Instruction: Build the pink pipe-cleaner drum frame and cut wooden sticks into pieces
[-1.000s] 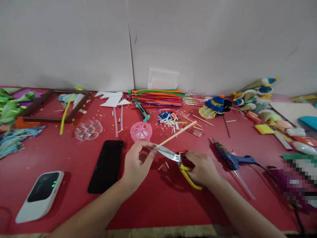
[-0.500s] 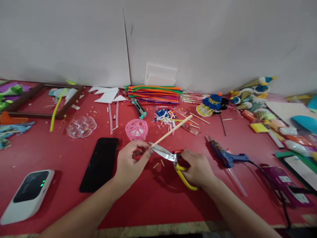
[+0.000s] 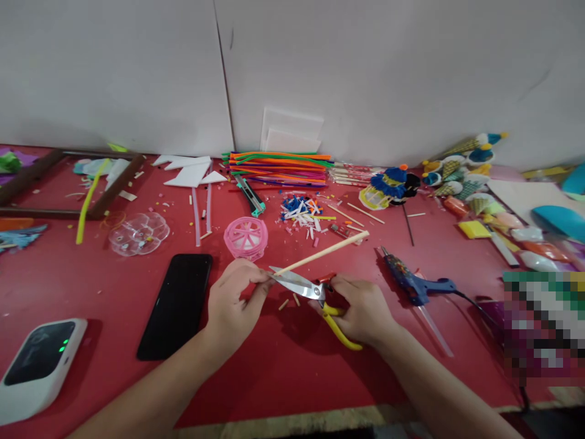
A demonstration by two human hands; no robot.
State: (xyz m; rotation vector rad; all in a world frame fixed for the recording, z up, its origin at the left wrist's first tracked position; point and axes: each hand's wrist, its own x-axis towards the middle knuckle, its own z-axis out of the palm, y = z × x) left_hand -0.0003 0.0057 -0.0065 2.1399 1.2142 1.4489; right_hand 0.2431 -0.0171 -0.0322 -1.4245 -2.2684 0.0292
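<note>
Between the fingertips of my left hand [image 3: 235, 305] is the near end of a thin wooden stick [image 3: 324, 252], which slants up to the right. My right hand [image 3: 363, 308] is closed round the yellow handles of a pair of scissors [image 3: 299, 285]. The blades point left and lie at the stick's pinched end, close to my left fingertips. Whether they have bitten into the wood I cannot tell. A red piece [image 3: 326, 278] shows by my right fingers. Two short cut bits of stick [image 3: 284, 304] lie on the red table [image 3: 256, 390] below the blades.
Left of my hands lie a black phone [image 3: 176, 308] and a white device [image 3: 43, 366]. A pink round container [image 3: 245, 238], a box cutter [image 3: 250, 196] and colourful pipe cleaners [image 3: 278, 167] lie behind. A glue gun [image 3: 414, 280] with its cord is at the right.
The stick has tilted lower, its far end swinging right and down. My left hand has shifted slightly left, still pinching it. The whole view has moved a little.
</note>
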